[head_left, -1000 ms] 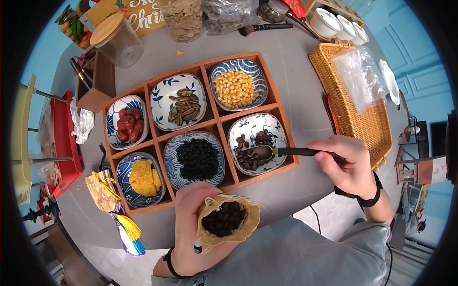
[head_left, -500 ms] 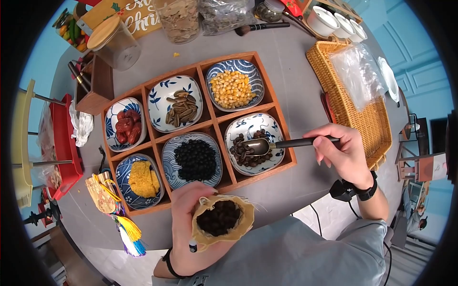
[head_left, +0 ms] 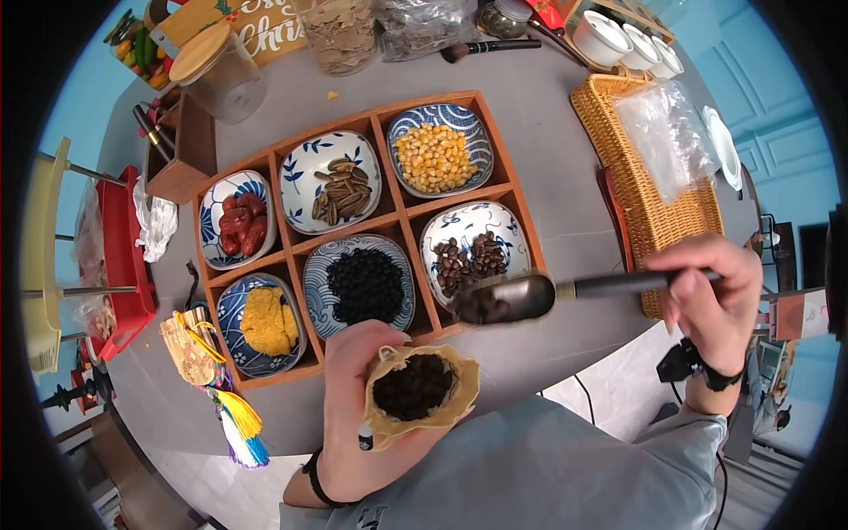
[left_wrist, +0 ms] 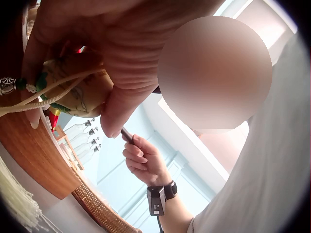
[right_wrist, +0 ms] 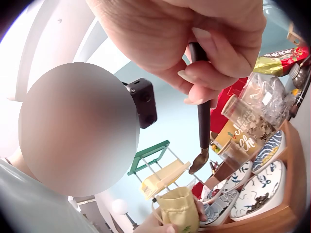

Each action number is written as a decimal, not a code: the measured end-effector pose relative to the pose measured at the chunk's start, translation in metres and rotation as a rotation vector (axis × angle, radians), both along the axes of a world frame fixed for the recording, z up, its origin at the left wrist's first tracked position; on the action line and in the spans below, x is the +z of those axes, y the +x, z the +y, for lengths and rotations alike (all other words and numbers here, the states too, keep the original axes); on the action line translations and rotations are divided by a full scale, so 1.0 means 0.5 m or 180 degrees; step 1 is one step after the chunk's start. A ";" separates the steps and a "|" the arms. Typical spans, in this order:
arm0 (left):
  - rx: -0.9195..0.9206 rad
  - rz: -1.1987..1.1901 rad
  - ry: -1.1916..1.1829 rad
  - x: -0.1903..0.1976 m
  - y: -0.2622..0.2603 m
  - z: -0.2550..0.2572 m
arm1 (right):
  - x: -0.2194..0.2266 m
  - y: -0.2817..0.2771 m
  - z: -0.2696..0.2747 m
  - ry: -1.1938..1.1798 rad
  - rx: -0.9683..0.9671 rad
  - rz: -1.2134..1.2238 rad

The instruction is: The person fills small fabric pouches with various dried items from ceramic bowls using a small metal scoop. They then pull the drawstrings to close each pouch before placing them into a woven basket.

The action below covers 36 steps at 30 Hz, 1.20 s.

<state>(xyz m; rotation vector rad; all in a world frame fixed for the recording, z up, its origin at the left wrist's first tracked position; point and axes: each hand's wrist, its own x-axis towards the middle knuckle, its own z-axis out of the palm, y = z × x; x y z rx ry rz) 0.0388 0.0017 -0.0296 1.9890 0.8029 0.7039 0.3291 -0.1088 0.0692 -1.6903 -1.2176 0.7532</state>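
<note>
In the head view the left hand grips a small yellow cloth pouch, its mouth facing up with dark beans inside. The right hand pinches the black handle of a metal scoop, which carries dark beans above the front right edge of the wooden divided tray. Behind the scoop, a patterned bowl holds more brown beans. The left wrist view shows the fingers curled round the pouch; in the right wrist view the handle is held between thumb and fingers.
Other bowls in the tray hold corn, striped seeds, red dates, black beans and yellow powder. A wicker basket with a plastic bag lies at the right. A tasselled pouch sits left; jars and a brush stand or lie behind.
The right hand has moved right and toward the body, lifting the scoop with beans out of the bean bowl. The left hand still holds the pouch in nearly the same place.
</note>
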 end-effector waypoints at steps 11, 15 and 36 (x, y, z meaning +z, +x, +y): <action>-0.0166 -0.0573 -0.0159 -0.018 -0.001 -0.003 | -0.011 -0.047 -0.041 0.1509 0.0566 -0.1302; -0.0277 -0.1005 -0.0468 -0.021 -0.031 -0.033 | -0.041 -0.025 -0.066 0.0926 -0.0396 -0.1579; -0.0248 -0.1124 -0.0316 -0.049 -0.014 -0.129 | -0.233 0.026 -0.010 -0.0556 -0.0251 -0.2673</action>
